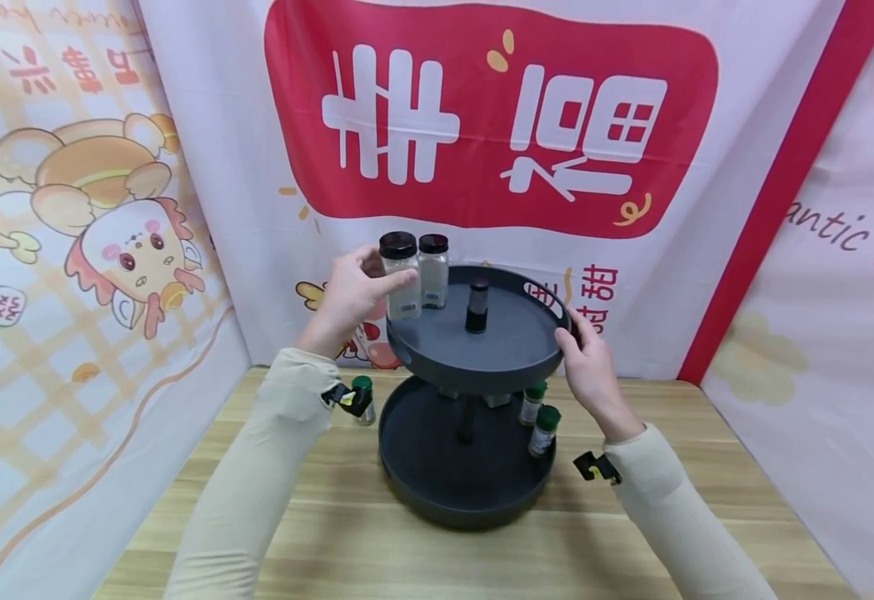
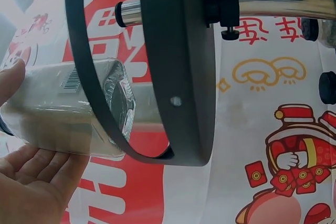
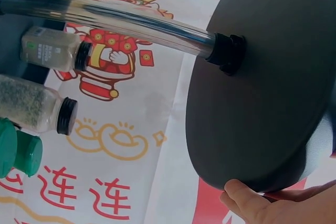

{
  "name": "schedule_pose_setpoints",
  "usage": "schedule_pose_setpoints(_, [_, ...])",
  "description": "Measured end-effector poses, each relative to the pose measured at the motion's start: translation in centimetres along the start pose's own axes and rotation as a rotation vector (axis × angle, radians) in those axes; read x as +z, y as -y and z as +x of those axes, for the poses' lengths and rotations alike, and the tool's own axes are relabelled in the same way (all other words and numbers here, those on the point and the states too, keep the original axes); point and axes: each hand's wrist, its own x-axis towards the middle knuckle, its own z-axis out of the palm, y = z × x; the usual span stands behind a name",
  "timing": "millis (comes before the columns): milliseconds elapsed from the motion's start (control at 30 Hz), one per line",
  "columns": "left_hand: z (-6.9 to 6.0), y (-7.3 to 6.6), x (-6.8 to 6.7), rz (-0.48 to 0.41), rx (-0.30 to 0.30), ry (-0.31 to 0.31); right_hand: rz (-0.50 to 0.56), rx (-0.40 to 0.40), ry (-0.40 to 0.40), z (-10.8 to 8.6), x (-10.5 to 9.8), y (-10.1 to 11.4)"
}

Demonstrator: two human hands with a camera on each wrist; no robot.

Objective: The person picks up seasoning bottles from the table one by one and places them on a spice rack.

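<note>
My left hand (image 1: 350, 300) holds a square clear glass jar (image 1: 405, 293) with a black lid, thumb on one side and fingers on the other. In the left wrist view, this jar's base (image 2: 119, 108) is beside the handle loop of the dark grey upper tray (image 1: 511, 350), short of its floor. A similar black-lidded jar (image 1: 434, 271) stands upright on that tray, close to the held one. At the tray's right side, my right hand (image 1: 590, 367) grips the rim by the handle cutout; the right wrist view shows the thumb (image 3: 244, 195) against the edge.
A metal post (image 3: 142, 27) joins the upper tray to a round lower tray (image 1: 451, 504). Green-lidded jars (image 1: 545, 431) and black-lidded jars (image 3: 50, 48) stand on the lower tray. Another green-lidded jar (image 1: 366, 408) stands on the wooden table (image 1: 317, 533) at left. Printed cloth (image 1: 594, 33) hangs behind.
</note>
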Motion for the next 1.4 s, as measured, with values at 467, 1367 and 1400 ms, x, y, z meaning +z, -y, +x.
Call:
schedule_pose_setpoints(467, [0.7,0.7,0.2,0.083,-0.035,0.043,0.003,0.007,0.021,-0.1,-0.2,0.5])
schedule_pose_setpoints(1367, [0.9,1.9,0.0,0.19,-0.058,0.173,-0.028,-0.001,0.004,-0.2,-0.2,0.2])
schedule_pose_setpoints(1400, [0.9,1.9,0.0,0.191,-0.059,0.176,-0.03,0.001,0.005,-0.2,-0.2,0.2])
